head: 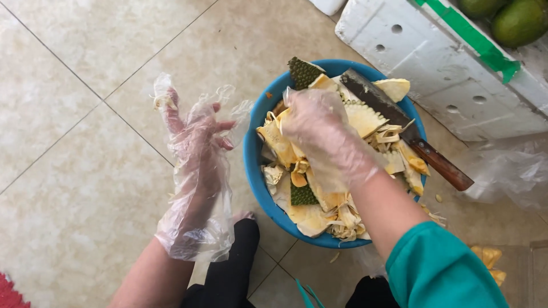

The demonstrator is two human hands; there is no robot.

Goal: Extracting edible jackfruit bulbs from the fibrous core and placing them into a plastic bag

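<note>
Beige floor tiles (74,188) fill my view, and a blue bowl (255,171) sits on them, already heaped with jackfruit rinds and scraps (319,211). My right hand (322,137), in a thin plastic glove, rests curled on the heap; I cannot tell whether it grips a piece. My left hand (197,165), also gloved, hovers spread and empty just beside the bowl. Most trimming looks done, I judge. A wooden-handled cleaver (408,134) lies across the rim, near a white foam box (439,74) with green fruit (516,21).
</note>
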